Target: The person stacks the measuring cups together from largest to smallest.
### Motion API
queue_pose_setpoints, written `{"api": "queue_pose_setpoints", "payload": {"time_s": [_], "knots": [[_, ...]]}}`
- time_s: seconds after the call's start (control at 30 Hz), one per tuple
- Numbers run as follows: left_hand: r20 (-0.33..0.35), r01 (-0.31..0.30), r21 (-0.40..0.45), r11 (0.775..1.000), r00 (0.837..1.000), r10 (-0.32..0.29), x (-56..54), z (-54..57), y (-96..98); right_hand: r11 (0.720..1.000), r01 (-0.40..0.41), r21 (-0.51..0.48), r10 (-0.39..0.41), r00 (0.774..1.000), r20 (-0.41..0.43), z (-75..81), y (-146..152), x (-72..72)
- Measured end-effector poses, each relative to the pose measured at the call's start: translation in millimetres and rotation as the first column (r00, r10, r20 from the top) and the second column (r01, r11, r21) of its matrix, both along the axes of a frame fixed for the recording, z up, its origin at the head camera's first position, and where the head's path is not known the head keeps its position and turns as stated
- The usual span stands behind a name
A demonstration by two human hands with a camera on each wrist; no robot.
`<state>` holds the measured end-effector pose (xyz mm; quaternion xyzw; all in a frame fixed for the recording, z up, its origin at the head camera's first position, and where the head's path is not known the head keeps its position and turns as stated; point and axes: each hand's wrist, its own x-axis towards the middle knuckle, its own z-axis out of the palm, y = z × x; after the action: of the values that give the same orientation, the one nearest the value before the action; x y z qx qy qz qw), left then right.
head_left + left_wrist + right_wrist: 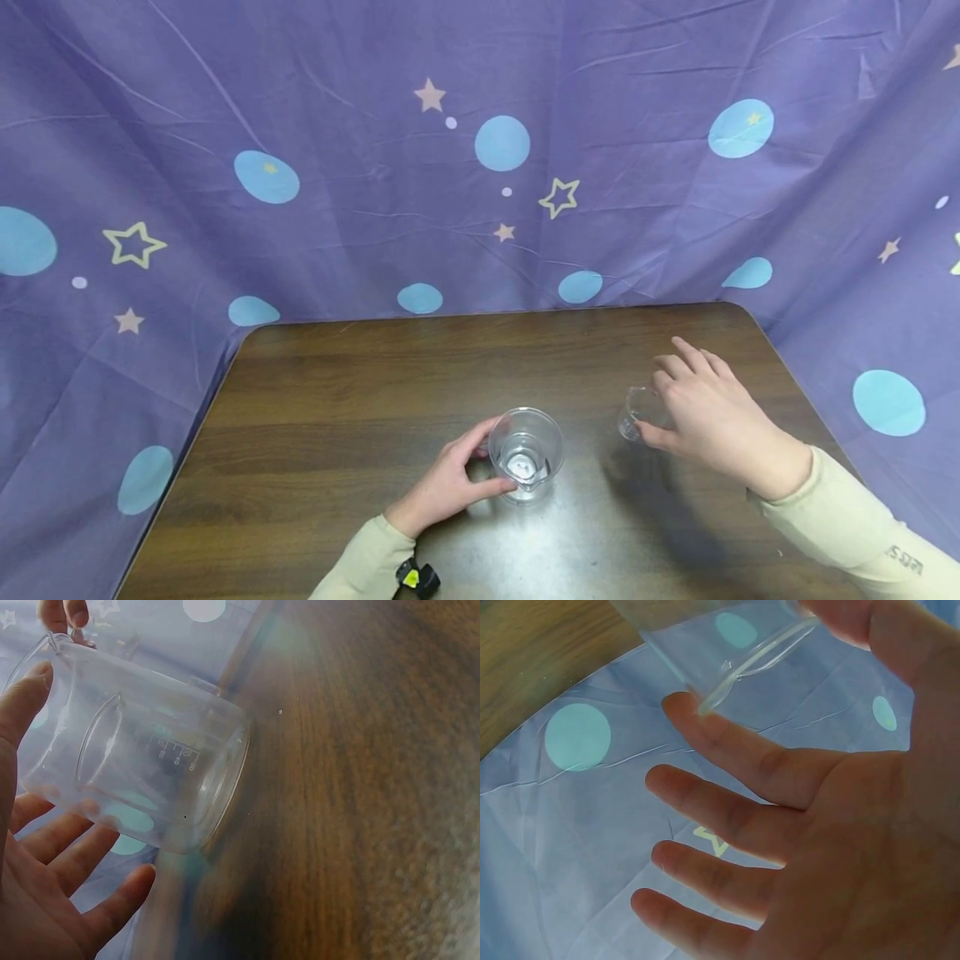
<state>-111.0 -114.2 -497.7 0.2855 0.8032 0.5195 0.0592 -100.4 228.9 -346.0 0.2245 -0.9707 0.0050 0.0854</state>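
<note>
My left hand [450, 479] holds a clear glass beaker [557, 467] that stands upright on the table, its thumb at the rim and fingers around the far side. Inside that beaker a narrower rim [80, 761] shows, seemingly of a smaller beaker nested in it; white scale marks [180, 754] are visible through the glass. To the right, my right hand [708, 412] pinches another small clear beaker [628, 421] by its rim between thumb and index finger. The other three fingers are spread away from the glass. This beaker appears raised off the table, partly hidden by the hand.
The brown wooden table [337, 400] has rounded far corners. A purple curtain [360, 167] with stars and blue dots hangs close behind it and along both sides. A black strap device [417, 577] sits at the left wrist.
</note>
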Motion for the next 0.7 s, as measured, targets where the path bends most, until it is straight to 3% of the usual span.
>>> {"api": "queue_pose_setpoints", "payload": {"time_s": [0.33,0.7], "knots": [[-0.014,-0.002,0.0,1.0,1.0,0.002,-1.3,-0.2,1.1,0.998,-0.055,0.017,0.055,0.998,0.013,2.4,-5.4,0.2],[-0.008,-0.001,-0.007,1.0,1.0,0.001,0.2,-0.8,-0.2,0.989,-0.137,0.046,0.139,0.989,-0.043,3.6,-11.9,-2.1]]}}
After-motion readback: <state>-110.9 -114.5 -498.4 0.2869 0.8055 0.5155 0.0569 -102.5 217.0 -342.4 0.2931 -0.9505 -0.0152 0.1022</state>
